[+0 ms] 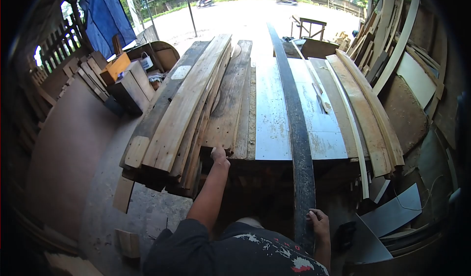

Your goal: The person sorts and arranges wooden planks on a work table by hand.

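My left hand [219, 156] reaches forward and rests its fingers on the near end of a worn wooden plank [230, 99] in the middle of a stack of planks [184, 109]. My right hand [320, 223] grips the near end of a long, dark, curved plank [296, 114]. That dark plank runs away from me over a pale grey board [271, 114] lying on the pile.
Curved light planks [365, 114] lie on the pile's right side. More boards lean at the far right [402, 35]. A brown sheet [68, 143] lies at the left, with wooden boxes [128, 82] behind it. A blue tarp [105, 16] hangs at the back left. Offcuts [128, 241] lie on the floor.
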The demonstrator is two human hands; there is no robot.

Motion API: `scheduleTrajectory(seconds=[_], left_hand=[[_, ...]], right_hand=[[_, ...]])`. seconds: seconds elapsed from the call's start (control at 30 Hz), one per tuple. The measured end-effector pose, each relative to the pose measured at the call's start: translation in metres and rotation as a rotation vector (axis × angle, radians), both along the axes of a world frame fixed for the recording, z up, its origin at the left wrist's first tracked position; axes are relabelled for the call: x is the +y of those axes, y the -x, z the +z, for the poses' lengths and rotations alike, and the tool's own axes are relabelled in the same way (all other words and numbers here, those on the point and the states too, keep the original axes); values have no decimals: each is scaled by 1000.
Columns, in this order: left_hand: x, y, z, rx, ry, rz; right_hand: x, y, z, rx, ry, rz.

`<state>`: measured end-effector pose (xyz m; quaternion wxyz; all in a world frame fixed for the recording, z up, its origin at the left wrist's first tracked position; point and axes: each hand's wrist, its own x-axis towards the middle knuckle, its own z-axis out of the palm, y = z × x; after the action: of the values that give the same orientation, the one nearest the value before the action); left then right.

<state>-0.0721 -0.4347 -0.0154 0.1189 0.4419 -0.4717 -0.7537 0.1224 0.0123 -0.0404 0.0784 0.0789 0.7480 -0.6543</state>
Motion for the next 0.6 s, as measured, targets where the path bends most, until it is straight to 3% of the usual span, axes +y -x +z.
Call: scheduleTrajectory(seconds=[0.1,0.13,0.33,0.43,0.53,0.6], left_hand=[[0,39,-74,187,60,268],[8,32,-63,289,-16,261],[23,4,-28,271,8,163],[13,1,-31,139,-68,109],[29,37,-47,-27,61,263],[48,42,-52,22,166,97]], right_hand=[[0,-3,2,-2,13,1],[3,-5,-3,-20,25,-2],[0,-3,0,-98,-13,14],[2,3,3,-94,-13,4],[3,3,-5,-71,2,-8],[5,2,-11,-67,-10,-6]])
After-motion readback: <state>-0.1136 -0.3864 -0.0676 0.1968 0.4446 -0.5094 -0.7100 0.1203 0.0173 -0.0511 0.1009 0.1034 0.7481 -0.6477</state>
